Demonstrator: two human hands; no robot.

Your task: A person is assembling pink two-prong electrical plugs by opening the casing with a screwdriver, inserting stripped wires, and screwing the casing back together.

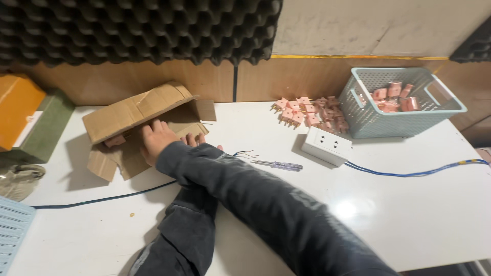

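Two dark sleeves, right hand (157, 139) fingers spread inside one cardboard box (134, 110), left perhaps hidden.

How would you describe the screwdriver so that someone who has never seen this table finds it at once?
Start at the white socket box in front of the pale blue basket. Just to its left, the screwdriver lies flat on the white table. It is the only thin tool there, with a clear bluish handle.

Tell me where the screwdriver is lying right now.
The screwdriver lies mid-table, just beyond the dark sleeve, left of the white socket block.
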